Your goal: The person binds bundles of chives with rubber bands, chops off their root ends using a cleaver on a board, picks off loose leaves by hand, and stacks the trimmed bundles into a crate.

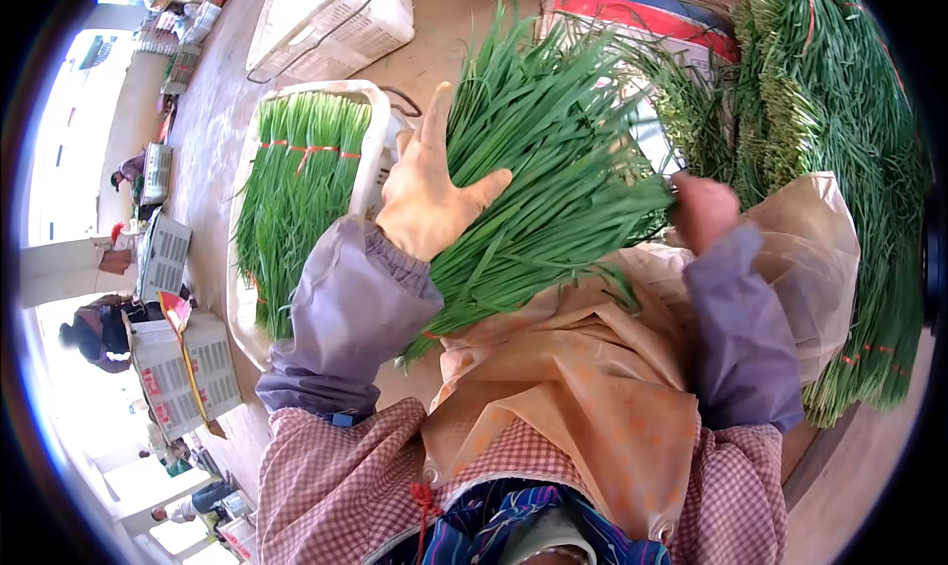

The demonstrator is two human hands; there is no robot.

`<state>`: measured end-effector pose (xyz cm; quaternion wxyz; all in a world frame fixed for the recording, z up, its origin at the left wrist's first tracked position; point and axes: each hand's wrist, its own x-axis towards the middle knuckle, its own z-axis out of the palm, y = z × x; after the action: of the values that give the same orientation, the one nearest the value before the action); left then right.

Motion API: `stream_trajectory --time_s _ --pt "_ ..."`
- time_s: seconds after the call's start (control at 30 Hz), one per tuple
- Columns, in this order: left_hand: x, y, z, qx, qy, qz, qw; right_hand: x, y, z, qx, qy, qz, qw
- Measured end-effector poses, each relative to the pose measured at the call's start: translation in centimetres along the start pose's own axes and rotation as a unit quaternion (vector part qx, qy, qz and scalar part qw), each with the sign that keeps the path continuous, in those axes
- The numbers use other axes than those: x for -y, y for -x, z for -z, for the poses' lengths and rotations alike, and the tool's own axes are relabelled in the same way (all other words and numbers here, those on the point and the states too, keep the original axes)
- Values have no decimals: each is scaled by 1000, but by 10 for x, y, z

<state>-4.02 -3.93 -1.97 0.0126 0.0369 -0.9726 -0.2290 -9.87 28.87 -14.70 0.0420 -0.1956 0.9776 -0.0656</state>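
A broad loose heap of green garlic chives (553, 160) lies in front of me, its near leaves reaching over my lap. My left hand (427, 195) rests at the heap's left side, index finger stretched out and thumb spread across the leaves. At the right end of the heap is my right hand (706, 209), slightly blurred, with its fingers curled closed by the leaf ends. What those fingers hold, if anything, is hidden. Left of the heap, a white crate (380, 121) holds chive bundles (301, 180) tied with red bands.
Another white crate (341, 22) with a wire handle stands beyond. Stacked tied chives (849, 170) line the right side, near a red, white and blue sack (642, 22). An orange-brown apron (583, 367) covers my lap. At far left are people and more crates (183, 377).
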Motion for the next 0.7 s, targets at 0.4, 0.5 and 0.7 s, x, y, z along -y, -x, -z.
stream_trajectory --time_s 0.4,0.5,0.7 --pt "-1 -3 -2 50 396 29 917 138 23 57 -164 -169 295 926" --pt "9 0 1 68 492 112 861 122 11 35 -153 -115 257 947" --pt "-2 8 5 53 432 48 899 11 -14 14 -161 -16 2 987"
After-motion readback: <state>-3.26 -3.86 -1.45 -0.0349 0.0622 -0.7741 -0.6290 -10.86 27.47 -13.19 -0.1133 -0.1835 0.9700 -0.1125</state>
